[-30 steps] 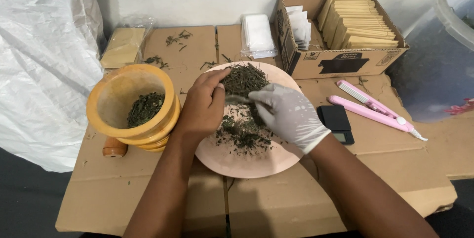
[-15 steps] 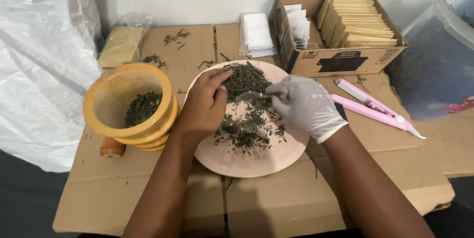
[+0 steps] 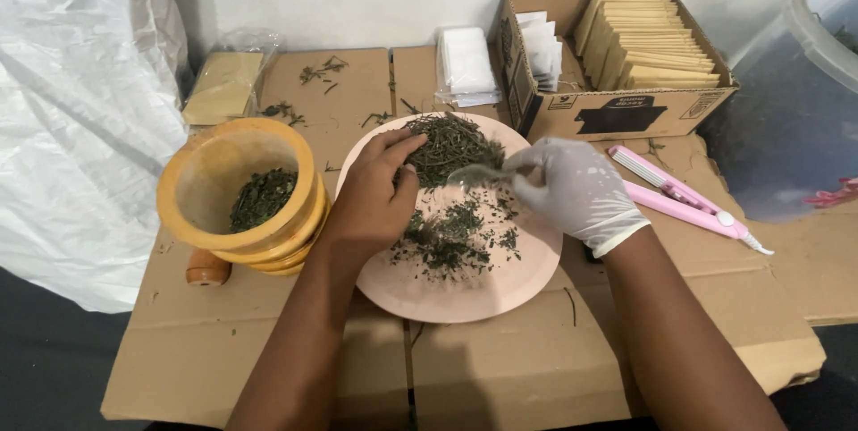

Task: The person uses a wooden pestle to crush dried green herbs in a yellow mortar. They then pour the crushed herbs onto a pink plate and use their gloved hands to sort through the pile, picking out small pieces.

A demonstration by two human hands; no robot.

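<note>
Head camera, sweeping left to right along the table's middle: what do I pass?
White plastic sheet → yellow mortar bowl holding dried herbs → left hand → pink plate of dried leaves → gloved right hand → pink sealer tool → clear plastic bin.

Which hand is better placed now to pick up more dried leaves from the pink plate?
Probably the left hand: its bare fingertips touch the leaf pile on the plate, while the gloved right hand holds a small clear bag.

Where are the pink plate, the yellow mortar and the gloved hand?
pink plate (image 3: 483,292), head view, bare front part.
yellow mortar (image 3: 192,182), head view, inner wall.
gloved right hand (image 3: 576,191), head view, back of hand.
</note>
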